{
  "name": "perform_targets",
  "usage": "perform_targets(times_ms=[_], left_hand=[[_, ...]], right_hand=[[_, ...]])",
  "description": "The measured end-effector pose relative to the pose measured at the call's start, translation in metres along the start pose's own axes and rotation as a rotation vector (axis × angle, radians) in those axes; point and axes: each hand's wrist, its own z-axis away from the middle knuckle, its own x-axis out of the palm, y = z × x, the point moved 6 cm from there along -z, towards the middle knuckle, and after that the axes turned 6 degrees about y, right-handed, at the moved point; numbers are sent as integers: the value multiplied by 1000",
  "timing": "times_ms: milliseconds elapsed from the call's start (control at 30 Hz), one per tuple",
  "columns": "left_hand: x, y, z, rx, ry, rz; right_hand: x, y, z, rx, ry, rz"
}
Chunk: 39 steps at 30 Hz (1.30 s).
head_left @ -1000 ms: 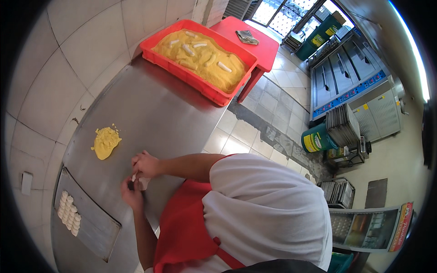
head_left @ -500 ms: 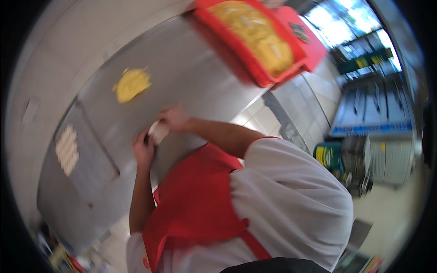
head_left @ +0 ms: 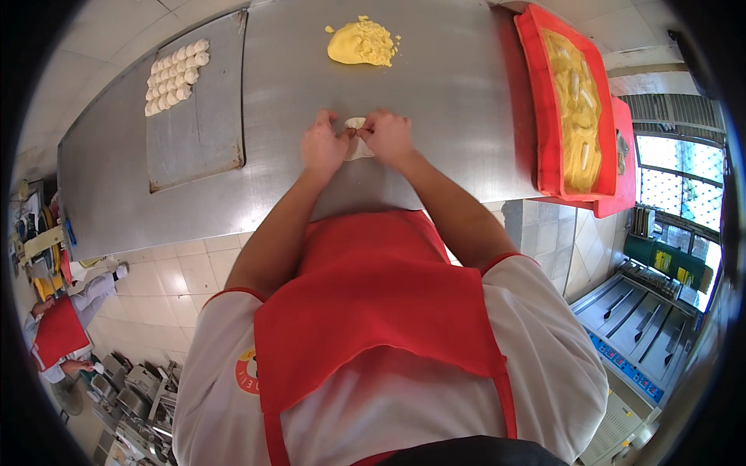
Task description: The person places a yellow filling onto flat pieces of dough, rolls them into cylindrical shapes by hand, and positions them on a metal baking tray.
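A small flattened piece of pale dough [head_left: 357, 149] lies between my hands, just above or on the steel table [head_left: 435, 116]. With thumb and fingers closed at its left edge, my left hand [head_left: 323, 147] grips it. My right hand [head_left: 389, 137] pinches the upper right edge, its thumb close to the left one. Whether any filling is inside the dough cannot be seen. Beyond my hands sits a crumbly yellow mound of filling [head_left: 360, 43].
Rows of small dough balls [head_left: 172, 76] stand on a metal tray [head_left: 208, 128] at left. A red bin [head_left: 548, 167] of yellow mass occupies the right end. Another person [head_left: 62, 330] works at lower left. Equipment with a blue panel [head_left: 625, 361] is at lower right.
My view has swung round, so the table lies straight across ahead. The dough stays between my hands, and my fingers have come closer together over it.
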Motion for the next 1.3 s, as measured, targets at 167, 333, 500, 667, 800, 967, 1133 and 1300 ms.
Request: perform_targets(times_ms=[167, 333, 500, 667, 800, 967, 1133, 1300], left_hand=[[-9, 13, -3, 411, 192, -53], [0, -2, 2, 540, 54, -187], [-11, 5, 2, 598, 137, -66], [-7, -6, 19, 643, 18, -201], [-12, 7, 4, 604, -23, -137], [-12, -5, 22, 583, 43, -172], [-9, -1, 8, 465, 17, -176], [-12, -3, 18, 503, -119, -207]], right_hand=[[-25, 6, -13, -169, 281, -47], [4, 7, 6, -428, 58, 178], [1, 10, 4, -383, 8, 31], [5, 13, 14, -369, -82, 225], [-6, 11, 1, -332, -43, 146], [-3, 14, 19, -313, -145, 141], [-3, 16, 7, -307, -12, 150], [1, 14, 14, -358, -258, 238]])
